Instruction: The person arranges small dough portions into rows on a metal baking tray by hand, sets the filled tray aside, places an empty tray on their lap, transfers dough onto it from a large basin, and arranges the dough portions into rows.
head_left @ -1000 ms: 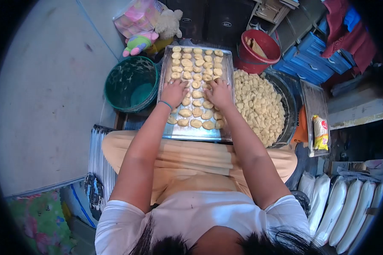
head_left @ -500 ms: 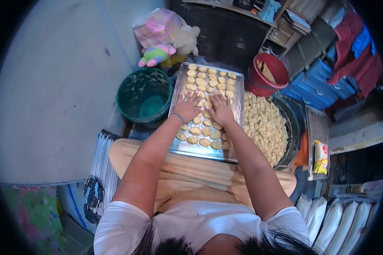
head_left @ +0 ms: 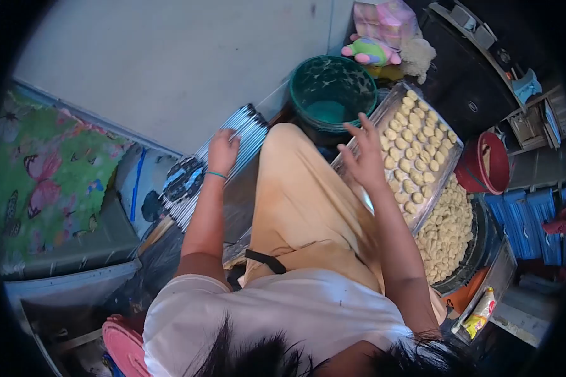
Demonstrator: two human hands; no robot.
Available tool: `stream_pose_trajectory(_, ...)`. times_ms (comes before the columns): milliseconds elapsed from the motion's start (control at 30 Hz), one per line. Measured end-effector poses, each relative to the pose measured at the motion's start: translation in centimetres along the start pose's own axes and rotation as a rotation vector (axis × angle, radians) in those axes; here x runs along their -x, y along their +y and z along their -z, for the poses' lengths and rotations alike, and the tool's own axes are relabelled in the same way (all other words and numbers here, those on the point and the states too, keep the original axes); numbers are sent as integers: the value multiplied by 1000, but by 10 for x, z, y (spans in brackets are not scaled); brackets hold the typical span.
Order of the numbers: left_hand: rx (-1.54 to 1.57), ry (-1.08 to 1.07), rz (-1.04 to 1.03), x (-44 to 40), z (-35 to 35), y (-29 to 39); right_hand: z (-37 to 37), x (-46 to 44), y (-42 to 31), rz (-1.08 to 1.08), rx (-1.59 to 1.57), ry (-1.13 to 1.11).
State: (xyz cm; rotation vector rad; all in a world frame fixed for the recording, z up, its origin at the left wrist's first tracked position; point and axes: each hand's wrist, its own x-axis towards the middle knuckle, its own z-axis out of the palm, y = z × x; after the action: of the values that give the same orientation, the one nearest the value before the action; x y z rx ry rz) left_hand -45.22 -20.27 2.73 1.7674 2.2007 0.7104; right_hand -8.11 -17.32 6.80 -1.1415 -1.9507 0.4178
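My left hand is over the stack of thin metal trays at my left, its fingers loosely bent and apart. Whether it touches the trays I cannot tell. Raised beside the near left edge of the baking tray, my right hand has its fingers spread, with nothing in it. Rows of flattened dough pieces lie on that tray. A large heap of dough balls fills a dark round tub to its right.
A green bucket stands between the tray stack and the baking tray. Beyond the tub is a red bucket. A yellow packet lies on another tray at the right. Soft toys sit by the wall.
The view has turned left. Both hands have lifted off the dough pieces on the baking tray; the left has moved over to the tray stack, and the right hangs raised with spread fingers.
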Motion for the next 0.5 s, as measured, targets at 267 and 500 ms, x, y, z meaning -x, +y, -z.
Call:
stream_pose_trajectory(267,-457,110,-142,83,-57,-46,-39,8,-70,205,-20,-278)
stream_pose_trajectory(500,-462,68,-133,92,-79,-52,-35,14,-66,153,-7,-300)
